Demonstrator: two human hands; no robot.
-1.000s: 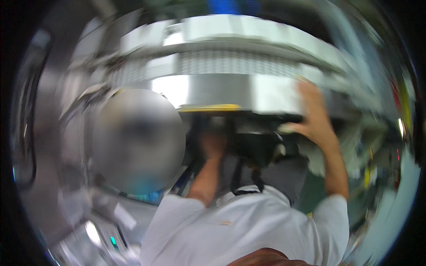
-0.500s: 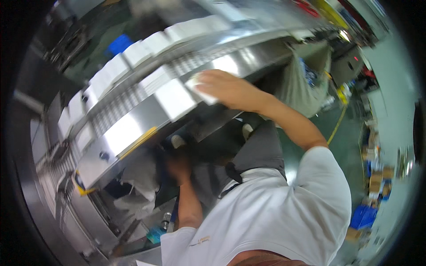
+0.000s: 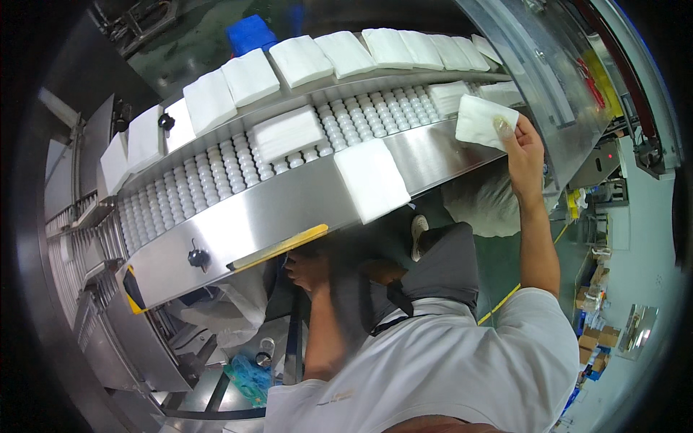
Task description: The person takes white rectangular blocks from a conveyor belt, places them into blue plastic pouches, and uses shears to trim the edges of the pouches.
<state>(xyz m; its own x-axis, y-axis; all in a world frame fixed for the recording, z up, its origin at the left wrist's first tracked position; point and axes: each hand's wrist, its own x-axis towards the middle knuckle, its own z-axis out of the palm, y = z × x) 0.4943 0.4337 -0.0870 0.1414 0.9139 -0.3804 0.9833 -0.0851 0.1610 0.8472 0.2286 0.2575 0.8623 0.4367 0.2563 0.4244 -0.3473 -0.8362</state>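
Observation:
My right hand (image 3: 523,141) is raised over the steel conveyor rail (image 3: 289,209) and holds a white tissue pack (image 3: 482,121) by its edge. Another white pack (image 3: 372,180) lies flat on the steel rail in front of me. One pack (image 3: 286,132) rides on the white roller track (image 3: 216,173). A row of several packs (image 3: 303,61) runs along the far belt. My left hand (image 3: 309,267) hangs low under the rail, by my dark apron; its fingers are in shadow and I see nothing in it.
A yellow strip (image 3: 278,247) and a black knob (image 3: 198,257) sit on the rail's front face. A blue crate (image 3: 249,32) stands beyond the belt. Cardboard boxes (image 3: 593,307) rest on the green floor at right. A clear bag (image 3: 480,202) hangs under the conveyor.
The view swung from the machine's underside up to the conveyor top. My right hand moved from flat on the steel rail to the right and lifted a white pack.

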